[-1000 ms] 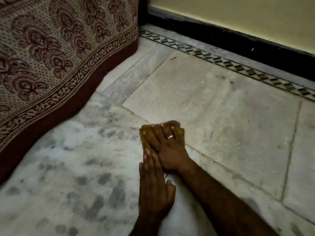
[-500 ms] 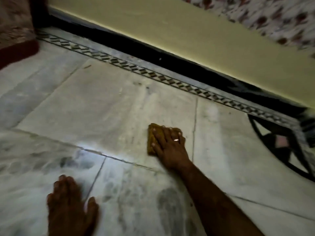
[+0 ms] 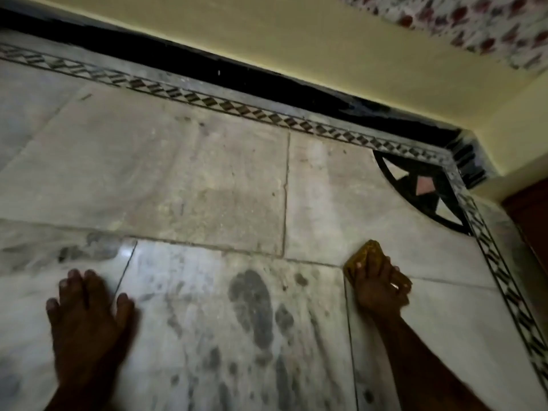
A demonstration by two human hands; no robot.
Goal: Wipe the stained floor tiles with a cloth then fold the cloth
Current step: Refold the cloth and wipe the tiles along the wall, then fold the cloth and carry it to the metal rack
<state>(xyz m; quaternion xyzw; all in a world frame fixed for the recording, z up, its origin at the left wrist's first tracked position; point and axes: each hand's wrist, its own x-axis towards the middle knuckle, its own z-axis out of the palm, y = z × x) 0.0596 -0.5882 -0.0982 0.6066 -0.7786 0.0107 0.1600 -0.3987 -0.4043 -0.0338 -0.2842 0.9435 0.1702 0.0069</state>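
A small folded yellow cloth (image 3: 367, 253) lies on the marble floor tiles (image 3: 207, 185) at the right, near a tile joint. My right hand (image 3: 381, 284) presses flat on top of it, fingers over the cloth, a ring on one finger; most of the cloth is hidden under the hand. My left hand (image 3: 89, 318) rests palm-down on the floor at the lower left, fingers spread, holding nothing. Dark grey smudges and a footprint-shaped stain (image 3: 252, 307) mark the tile between the two hands.
A patterned black-and-white border strip (image 3: 237, 109) runs along the yellow wall (image 3: 296, 34) and turns at the corner on the right. A black inlay fan (image 3: 421, 188) fills that corner. A brown door edge (image 3: 530, 212) stands at far right.
The view has swung right toward the room corner. My right hand has slid the cloth rightward across the tiles. My left hand stays flat on the floor, further left of the cloth.
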